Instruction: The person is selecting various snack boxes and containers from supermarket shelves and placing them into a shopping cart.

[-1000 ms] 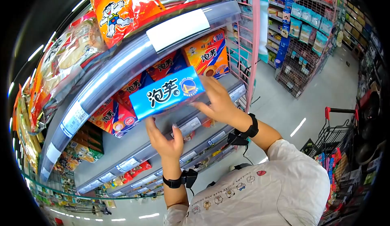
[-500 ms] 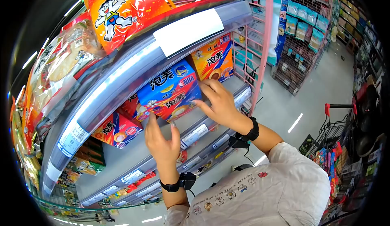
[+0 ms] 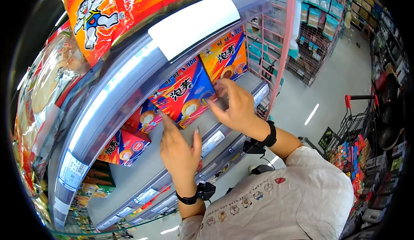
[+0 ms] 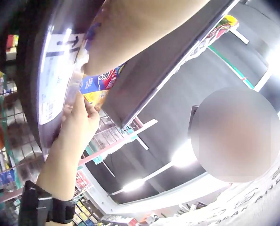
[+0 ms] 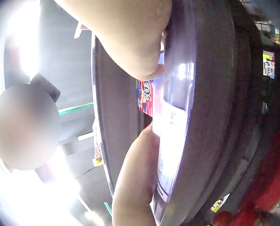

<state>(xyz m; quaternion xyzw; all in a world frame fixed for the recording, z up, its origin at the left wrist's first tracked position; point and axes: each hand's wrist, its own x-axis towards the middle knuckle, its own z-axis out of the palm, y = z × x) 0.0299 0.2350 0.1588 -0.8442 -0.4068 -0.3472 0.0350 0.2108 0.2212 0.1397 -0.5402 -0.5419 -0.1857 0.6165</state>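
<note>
A red and blue cream puff snack box (image 3: 185,91) stands on the shelf with its printed front toward me, its top under the shelf above. My left hand (image 3: 179,151) is at the box's lower left corner, fingers extended and fingertips right at its edge. On the other side, my right hand (image 3: 237,106) has loosely bent fingers beside the lower right edge. Part of the printed box (image 5: 146,96) shows between both hands in the right wrist view. An orange snack box (image 3: 225,54) stands right of it, and another red and blue box (image 3: 144,117) on the left.
A curved shelf edge with a white label card (image 3: 196,24) overhangs the boxes, under large orange snack bags (image 3: 125,15). An angled box (image 3: 125,147) sits farther left. Pink wire grid (image 3: 282,59) bounds the shelf's right end. A shopping cart (image 3: 358,132) stands behind on the right.
The box has turned from showing its blue top to showing its front, and has gone back onto the shelf between its neighbours. Both hands followed it, with the right fingers now bent more loosely.
</note>
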